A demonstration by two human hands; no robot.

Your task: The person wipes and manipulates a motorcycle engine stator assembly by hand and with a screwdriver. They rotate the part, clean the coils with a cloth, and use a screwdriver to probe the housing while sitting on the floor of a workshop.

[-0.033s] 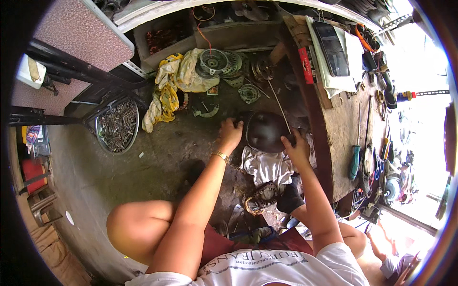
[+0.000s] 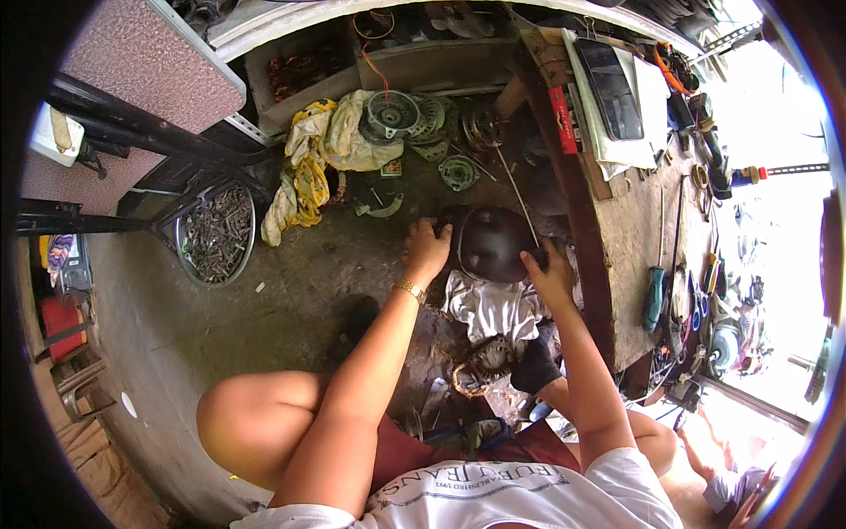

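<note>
Right hand [image 2: 552, 271] is grasping a smooth, black, rounded shell [image 2: 493, 245], which is appearing just beyond a crumpled white cloth [image 2: 492, 304]; left hand [image 2: 427, 250] is holding bent fingers beside the shell, contact unclear.

Taken from the dark rounded piece [image 2: 493, 244], the widest passage lies between 8 and 9 o'clock, over bare floor [image 2: 291, 309] reaching to the metal-filled basin [image 2: 180, 238] at 9. The left hand [image 2: 429, 249] blocks the near end at 9, its forearm 7. Between 9 and 10, a curved metal piece [image 2: 381, 210] and then yellow-and-white cloth [image 2: 300, 176] narrow the way. A round metal plate [image 2: 458, 173] sits at 11, with a small gap before it. A thin rod [image 2: 515, 189] crosses from 12 towards 2. The right hand [image 2: 551, 267] fills 4; beyond it, the wooden bench [image 2: 648, 238] walls off 3. White cloth [image 2: 489, 304] occupies 6.
</note>
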